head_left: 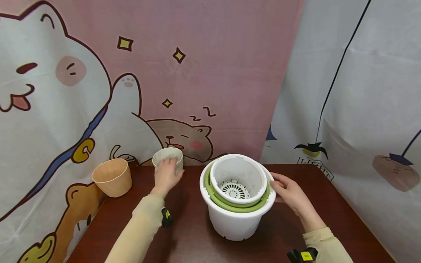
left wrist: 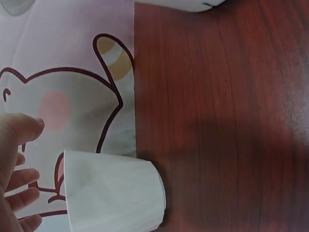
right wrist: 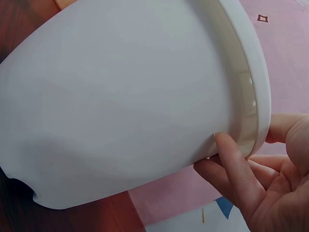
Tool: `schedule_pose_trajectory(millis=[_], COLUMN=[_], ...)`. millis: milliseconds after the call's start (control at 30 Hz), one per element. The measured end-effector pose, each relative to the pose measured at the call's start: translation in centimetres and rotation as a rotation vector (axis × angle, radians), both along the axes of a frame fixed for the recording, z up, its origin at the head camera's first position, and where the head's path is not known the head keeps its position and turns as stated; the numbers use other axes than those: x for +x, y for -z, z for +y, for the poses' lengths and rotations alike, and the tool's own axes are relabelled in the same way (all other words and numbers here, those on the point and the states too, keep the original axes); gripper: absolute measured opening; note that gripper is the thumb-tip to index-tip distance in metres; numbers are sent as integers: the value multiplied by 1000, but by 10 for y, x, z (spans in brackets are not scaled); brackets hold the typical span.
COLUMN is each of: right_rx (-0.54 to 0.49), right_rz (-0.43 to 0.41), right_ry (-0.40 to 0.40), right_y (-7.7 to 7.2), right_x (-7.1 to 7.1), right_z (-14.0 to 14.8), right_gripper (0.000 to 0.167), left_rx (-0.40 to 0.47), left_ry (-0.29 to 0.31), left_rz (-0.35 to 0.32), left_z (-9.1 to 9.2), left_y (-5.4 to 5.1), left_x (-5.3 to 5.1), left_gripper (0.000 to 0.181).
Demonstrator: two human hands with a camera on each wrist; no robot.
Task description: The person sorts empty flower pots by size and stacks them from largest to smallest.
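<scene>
At right of centre in the head view stands a large white pot, smooth, thick-rimmed and notched along its foot; a green pot nests in it, and inside that an off-white inner pot with a slotted floor. The right hand pinches the outer rim. Near centre, the left hand is over the mouth of a small white pot; a peach pot stands farther left. The backdrop reads LIGHT at lower right; print on the right wrist's yellow label is too small for me.

In the left wrist view, lower left, the left fingers spread loosely, holding nothing, beside the small white pot's faceted wall.

In the right wrist view the large white pot's plain side fills most of the frame; at lower right, thumb and bent fingers grip its lipped rim.
</scene>
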State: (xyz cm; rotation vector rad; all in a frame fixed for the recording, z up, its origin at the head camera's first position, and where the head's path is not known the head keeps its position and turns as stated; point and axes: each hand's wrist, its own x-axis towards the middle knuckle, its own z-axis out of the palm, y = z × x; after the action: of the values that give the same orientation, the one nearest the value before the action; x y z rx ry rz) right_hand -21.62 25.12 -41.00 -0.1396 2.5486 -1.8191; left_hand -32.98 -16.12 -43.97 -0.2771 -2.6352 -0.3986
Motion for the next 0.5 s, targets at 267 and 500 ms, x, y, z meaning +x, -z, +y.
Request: schedule_pose_trajectory(millis=[267,500], right_rx=[-1,-7], right_rz=[2,7], right_ry=[-1,-1], right_y=[0,0], right_x=[0,0], right_z=[0,-1], right_gripper=[54,54], left_rx=[-12,-39], left_ry=[12,21], left_rz=[6,-1], left_z=[-9,-12], left_y=[1,6], left_x=[-10,-16], left_gripper=[58,58])
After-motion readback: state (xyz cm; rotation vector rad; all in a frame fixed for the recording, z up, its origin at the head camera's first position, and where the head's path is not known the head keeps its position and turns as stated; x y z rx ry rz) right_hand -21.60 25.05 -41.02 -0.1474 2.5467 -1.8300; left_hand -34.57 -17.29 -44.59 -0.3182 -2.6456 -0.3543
